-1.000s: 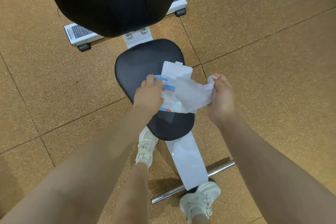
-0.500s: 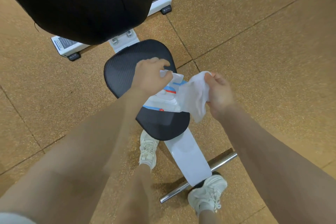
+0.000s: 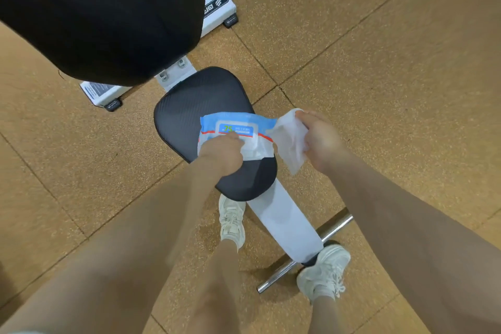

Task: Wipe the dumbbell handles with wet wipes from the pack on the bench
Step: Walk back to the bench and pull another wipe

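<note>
While left hand [image 3: 221, 153] presses flat on the pack [image 3: 234, 135] on the bench seat [image 3: 189, 100], fingers look straight on the lid, right hand [image 3: 320, 141] pinches a wipe [image 3: 288, 141] just beside the pack. Probably best to press the lid fully sealed, keep the wipe bunched. No dumbbells in view.

A blue-and-white wipe pack [image 3: 235, 135], lid flap closed, lies flat on the black bench seat [image 3: 187, 106]. A crumpled white wipe [image 3: 290, 138] hangs just off the seat's right edge.
</note>
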{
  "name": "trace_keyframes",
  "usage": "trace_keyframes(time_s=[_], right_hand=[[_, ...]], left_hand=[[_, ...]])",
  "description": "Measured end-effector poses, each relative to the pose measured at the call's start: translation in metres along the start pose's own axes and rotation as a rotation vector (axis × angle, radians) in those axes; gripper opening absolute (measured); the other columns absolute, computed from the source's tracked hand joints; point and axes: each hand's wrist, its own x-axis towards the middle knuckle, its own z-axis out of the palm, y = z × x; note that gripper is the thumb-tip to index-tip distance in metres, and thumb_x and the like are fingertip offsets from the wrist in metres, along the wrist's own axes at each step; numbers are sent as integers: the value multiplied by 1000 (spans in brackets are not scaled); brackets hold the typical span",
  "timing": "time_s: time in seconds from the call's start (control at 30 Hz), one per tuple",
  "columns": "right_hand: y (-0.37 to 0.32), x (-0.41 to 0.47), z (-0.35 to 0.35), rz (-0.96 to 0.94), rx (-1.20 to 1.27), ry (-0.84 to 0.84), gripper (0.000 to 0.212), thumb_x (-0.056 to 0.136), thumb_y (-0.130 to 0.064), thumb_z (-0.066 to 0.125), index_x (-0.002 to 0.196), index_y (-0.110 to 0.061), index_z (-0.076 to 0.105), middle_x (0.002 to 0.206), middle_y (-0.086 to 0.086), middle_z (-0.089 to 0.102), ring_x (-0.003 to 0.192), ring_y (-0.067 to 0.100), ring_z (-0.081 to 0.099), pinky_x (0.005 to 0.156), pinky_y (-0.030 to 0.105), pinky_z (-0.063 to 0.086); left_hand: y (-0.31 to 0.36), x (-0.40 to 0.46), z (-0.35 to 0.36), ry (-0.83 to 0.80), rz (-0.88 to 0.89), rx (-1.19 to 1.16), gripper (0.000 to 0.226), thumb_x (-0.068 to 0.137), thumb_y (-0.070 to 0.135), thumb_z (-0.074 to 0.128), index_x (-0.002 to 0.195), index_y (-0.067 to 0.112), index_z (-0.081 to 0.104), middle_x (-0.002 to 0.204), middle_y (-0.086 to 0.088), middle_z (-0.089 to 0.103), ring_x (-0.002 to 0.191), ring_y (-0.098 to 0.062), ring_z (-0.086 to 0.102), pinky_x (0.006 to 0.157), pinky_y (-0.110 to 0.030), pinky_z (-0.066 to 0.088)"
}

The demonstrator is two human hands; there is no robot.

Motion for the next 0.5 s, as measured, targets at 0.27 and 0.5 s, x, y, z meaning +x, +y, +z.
trace_keyframes(time_s=[0.27, 0.5], right_hand=[[-57, -98, -108, -77, -181, -246, 32, 86, 11, 49, 112, -8, 50, 100, 13, 61, 92, 27, 61, 80, 38, 51], [-53, -214, -283, -183, -171, -19, 22, 82, 5, 60, 98, -8, 54, 90, 10, 59, 85, 24, 58, 78, 32, 47]], left_hand=[[156, -77, -87, 82, 342, -703, 17, 92, 30, 53, 100, 16, 59, 98, 2, 56, 94, -12, 50, 85, -28, 39], [347, -154, -86, 12, 512, -383, 12, 88, 19, 61, 85, 8, 57, 70, 0, 54, 62, -11, 44, 53, -19, 32]])
